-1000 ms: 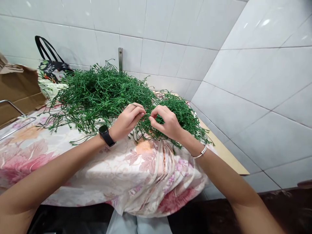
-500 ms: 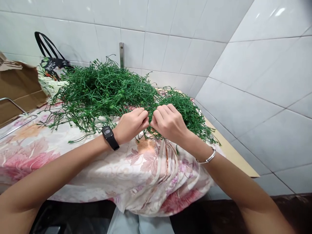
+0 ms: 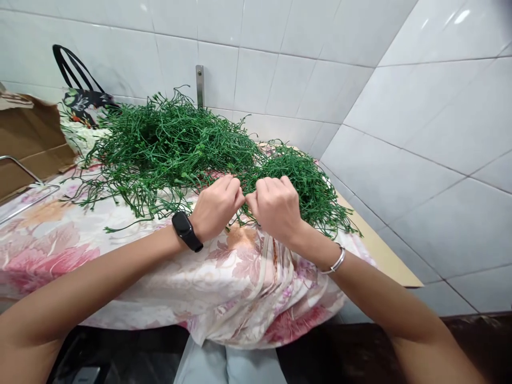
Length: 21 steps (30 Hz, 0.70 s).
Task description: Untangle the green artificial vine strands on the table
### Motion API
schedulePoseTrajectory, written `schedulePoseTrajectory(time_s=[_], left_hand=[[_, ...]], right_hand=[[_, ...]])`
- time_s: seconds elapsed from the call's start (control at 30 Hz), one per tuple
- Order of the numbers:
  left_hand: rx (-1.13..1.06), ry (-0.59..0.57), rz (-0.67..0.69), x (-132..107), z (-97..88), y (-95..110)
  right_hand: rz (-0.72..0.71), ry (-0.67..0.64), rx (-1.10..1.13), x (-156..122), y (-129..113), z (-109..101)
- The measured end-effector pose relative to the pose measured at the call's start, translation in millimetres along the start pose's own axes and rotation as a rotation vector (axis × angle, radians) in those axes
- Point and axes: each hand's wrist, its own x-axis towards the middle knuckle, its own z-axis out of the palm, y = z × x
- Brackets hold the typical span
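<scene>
A big heap of thin green plant stems (image 3: 168, 149) lies on a table under a pink floral cloth (image 3: 120, 266). A smaller clump of the same stems (image 3: 308, 186) sits to the right of it. My left hand (image 3: 216, 208), with a black watch on the wrist, is closed in a pinch on stems at the gap between the two clumps. My right hand (image 3: 276, 208), with a silver bangle on the wrist, is closed on stems right beside it. The knuckles of both hands nearly touch. The fingertips are buried in the green.
A brown cardboard box (image 3: 28, 144) and a metal wire frame (image 3: 24, 192) stand at the left. A floral bag with black handles (image 3: 80, 96) leans on the white tiled wall behind the heap. The bare wooden table edge (image 3: 384, 256) shows at the right, near the side wall.
Both hands have drawn closer together and curled tighter on the stems. The right hand has turned its back toward me. The view has shifted slightly.
</scene>
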Motion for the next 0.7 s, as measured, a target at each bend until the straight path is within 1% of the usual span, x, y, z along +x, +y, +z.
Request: schedulePoseTrajectory(time_s=[0.03,0.1,0.23,0.3,0.37,0.47,0.57,0.6,0.7], left_hand=[[-0.041,-0.004,-0.026,0,-0.5,-2],[-0.193,-0.011,-0.08,2,-2.9,-6],[-0.627,0.005,-0.227,8,-8.1,-18],[-0.816,-0.026,-0.308,11,-8.0,-23],[-0.953,-0.045,-0.368,13,-6.1,-25],[-1.066,-0.045,-0.44,13,-2.4,-26],[-1.165,-0.108,-0.487,13,-1.2,-23],[-1.19,-0.127,-0.476,12,-1.7,-21],[-1.199,-0.173,-0.374,11,-4.6,-16]], right_hand=[[0.045,-0.002,0.033,1,5,0],[0.128,-0.004,0.12,5,18,0],[0.187,-0.06,0.279,8,41,4],[0.204,-0.079,0.355,8,45,7],[0.216,-0.065,0.442,7,44,9],[0.181,-0.04,0.548,6,36,7],[0.074,-0.081,0.642,5,26,1],[0.036,-0.095,0.667,5,23,-1],[-0.038,-0.113,0.701,3,16,-2]])
